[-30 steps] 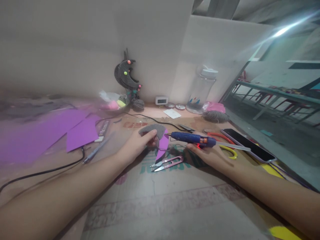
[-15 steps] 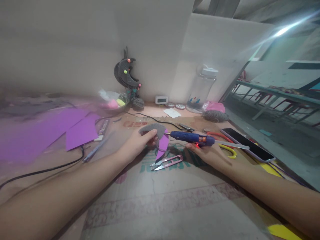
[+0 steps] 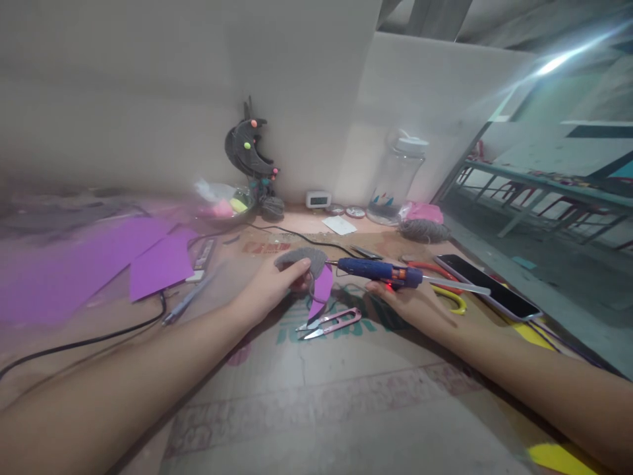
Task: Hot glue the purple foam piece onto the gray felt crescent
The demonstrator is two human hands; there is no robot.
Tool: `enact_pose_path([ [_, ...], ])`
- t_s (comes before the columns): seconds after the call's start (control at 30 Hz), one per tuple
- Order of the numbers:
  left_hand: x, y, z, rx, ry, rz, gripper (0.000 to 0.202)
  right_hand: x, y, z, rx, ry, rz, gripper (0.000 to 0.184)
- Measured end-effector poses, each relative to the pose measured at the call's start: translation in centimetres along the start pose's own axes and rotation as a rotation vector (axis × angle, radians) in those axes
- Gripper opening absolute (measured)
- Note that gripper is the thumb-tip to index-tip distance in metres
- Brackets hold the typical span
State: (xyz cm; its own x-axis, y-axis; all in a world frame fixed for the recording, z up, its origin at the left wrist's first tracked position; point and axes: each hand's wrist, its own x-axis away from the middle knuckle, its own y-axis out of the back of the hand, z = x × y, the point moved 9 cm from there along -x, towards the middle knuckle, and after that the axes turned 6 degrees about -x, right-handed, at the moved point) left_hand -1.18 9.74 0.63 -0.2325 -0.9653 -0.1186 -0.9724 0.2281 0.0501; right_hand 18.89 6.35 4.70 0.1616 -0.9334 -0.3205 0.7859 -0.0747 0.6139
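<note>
Between the thumb and fingers of my left hand [image 3: 284,280] is a purple crescent [image 3: 323,287], its upper part wound with grey yarn [image 3: 304,255]. My right hand [image 3: 403,300] is closed round a blue hot glue gun [image 3: 378,270], with a clear glue stick jutting from its back end and a red light glowing beneath. The gun's metal nozzle meets the crescent where the yarn borders the bare purple. Pink-handled thread snips [image 3: 341,322] lie on the table just below the crescent's lower tip.
Purple sheets [image 3: 161,264] lie on the left near a black cord. At the right are a phone [image 3: 487,287] and red and yellow handled tools [image 3: 452,300]. Behind stand a clear bottle [image 3: 395,175], a small clock [image 3: 318,199], grey yarn [image 3: 424,230] and a dark crescent ornament [image 3: 244,148].
Hardly anything differs. Both hands keep their hold, and the nozzle stays at the yarn's edge; the whole view has shifted very slightly.
</note>
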Motion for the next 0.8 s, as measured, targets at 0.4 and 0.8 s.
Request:
enact_pose_path([
  [0.4, 0.1, -0.2, 0.1, 0.035, -0.002, 0.032, 0.025, -0.2, 0.0, -0.9, 0.047, -0.06, -0.001, 0.026],
  [0.8, -0.5, -0.2, 0.3, 0.06, -0.006, 0.015, 0.033, -2.2, 2.8, -1.4, 0.071, 0.007, -0.049, 0.038],
])
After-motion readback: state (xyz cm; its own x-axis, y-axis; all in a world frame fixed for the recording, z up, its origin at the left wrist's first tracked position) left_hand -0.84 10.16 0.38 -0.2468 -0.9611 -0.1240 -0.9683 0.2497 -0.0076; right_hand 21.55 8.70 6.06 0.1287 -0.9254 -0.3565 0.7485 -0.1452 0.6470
